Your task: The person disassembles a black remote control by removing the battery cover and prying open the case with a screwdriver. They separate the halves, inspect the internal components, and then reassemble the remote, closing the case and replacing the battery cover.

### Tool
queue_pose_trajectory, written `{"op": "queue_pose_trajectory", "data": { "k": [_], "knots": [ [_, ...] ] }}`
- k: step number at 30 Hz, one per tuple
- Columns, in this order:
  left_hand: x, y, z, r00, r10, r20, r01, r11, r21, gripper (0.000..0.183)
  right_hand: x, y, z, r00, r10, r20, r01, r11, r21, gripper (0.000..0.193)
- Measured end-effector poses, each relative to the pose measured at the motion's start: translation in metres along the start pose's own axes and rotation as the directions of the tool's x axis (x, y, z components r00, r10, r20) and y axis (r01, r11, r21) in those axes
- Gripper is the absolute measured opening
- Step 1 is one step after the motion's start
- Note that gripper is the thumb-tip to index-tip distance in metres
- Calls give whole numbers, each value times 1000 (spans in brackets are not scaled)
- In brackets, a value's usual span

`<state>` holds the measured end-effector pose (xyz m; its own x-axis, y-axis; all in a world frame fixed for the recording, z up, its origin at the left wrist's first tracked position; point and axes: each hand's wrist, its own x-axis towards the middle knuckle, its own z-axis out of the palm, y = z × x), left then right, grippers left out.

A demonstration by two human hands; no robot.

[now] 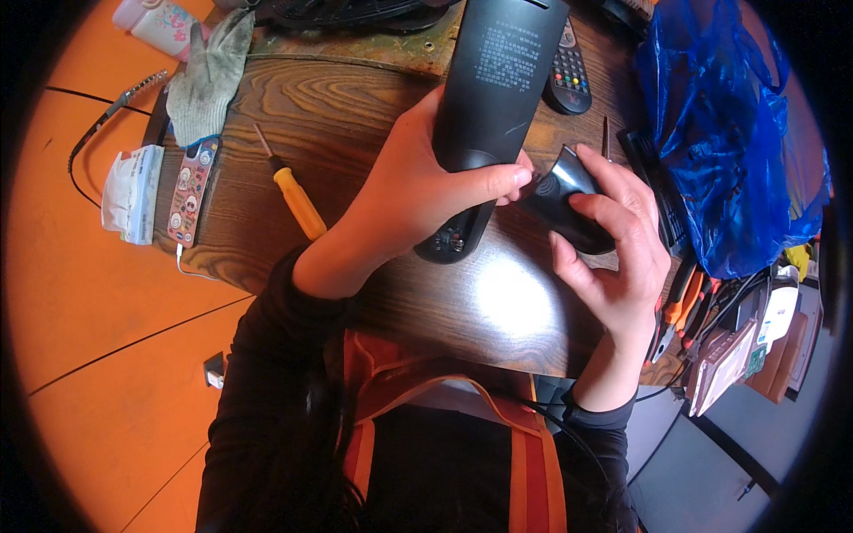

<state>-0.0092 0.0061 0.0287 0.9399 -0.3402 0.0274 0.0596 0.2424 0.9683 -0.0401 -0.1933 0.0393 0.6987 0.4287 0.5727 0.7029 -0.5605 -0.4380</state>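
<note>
My left hand [413, 191] is closed around a long black remote control [498, 93], turned back side up, its thumb laid across the lower part. At the remote's near end the battery compartment [453, 238] is uncovered, with metal contacts showing inside. In my right hand [622, 235] is a curved, glossy black battery cover [566, 200], pinched between thumb and fingers. The cover sits just right of the remote, close to my left fingertips. Both pieces are above the wooden table [418, 311].
Left on the table lie a yellow-handled screwdriver [298, 200], a phone in a patterned case [189, 200], a grey glove [213, 80] and a white packet [133, 195]. A second remote [569, 80] lies behind. At right are a blue plastic bag [711, 142] and orange-handled pliers [680, 302].
</note>
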Motion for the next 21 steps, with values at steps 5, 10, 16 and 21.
{"op": "queue_pose_trajectory", "data": {
  "k": [5, 10, 16, 21],
  "knots": [
    [0, -1, -1, 999, 35, -5, -35, 997, 64, 23, -1, 2, 2, 999, -22, 48, 23, 1000, -14, 34],
    [0, -4, -1, 994, 101, -38, -92, 975, 203, 22, -2, 1, 3, 999, -26, 48, 28, 999, -28, 34],
    [-3, -10, 4, 925, 366, -100, -229, 747, 624, 28, 0, -6, 9, 997, -55, 59, 67, 974, -218, 32],
    [-3, -13, 5, 893, 450, -35, -341, 723, 600, 31, 0, -8, 10, 999, -41, 24, 44, 985, -165, 28]
  ]
}}
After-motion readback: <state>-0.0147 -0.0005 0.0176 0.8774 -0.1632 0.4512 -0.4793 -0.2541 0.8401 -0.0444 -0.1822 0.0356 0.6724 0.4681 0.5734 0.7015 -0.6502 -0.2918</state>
